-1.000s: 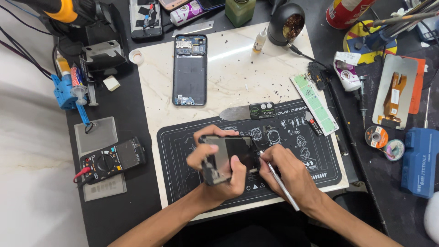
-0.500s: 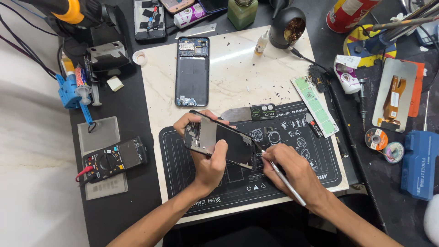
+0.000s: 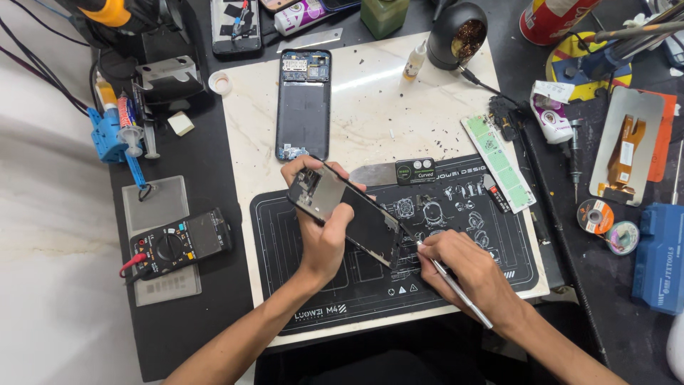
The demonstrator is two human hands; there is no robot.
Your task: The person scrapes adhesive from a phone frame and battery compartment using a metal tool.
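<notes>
My left hand (image 3: pixel 322 232) grips an opened black phone body (image 3: pixel 356 214), tilted with its upper end toward the far left, above the black repair mat (image 3: pixel 491 253). My right hand (image 3: pixel 463 267) holds thin metal tweezers (image 3: pixel 456 285) like a pen, the tip close to the phone's lower right corner. A separate phone back shell (image 3: pixel 304 103) lies flat on the white marble slab (image 3: pixel 370 121) beyond my hands.
A multimeter (image 3: pixel 178 246) sits left of the mat. A small glue bottle (image 3: pixel 413 60), a solder-tip cleaner pot (image 3: pixel 463 32), a green strip (image 3: pixel 499 164), a screwdriver (image 3: pixel 573 157), tape rolls (image 3: pixel 595 214) and a blue box (image 3: pixel 659 260) crowd the back and right.
My left hand has swung the phone body from lying across to tilted up toward the far left. My right hand with the tweezers shifted slightly right, near the phone's lower corner.
</notes>
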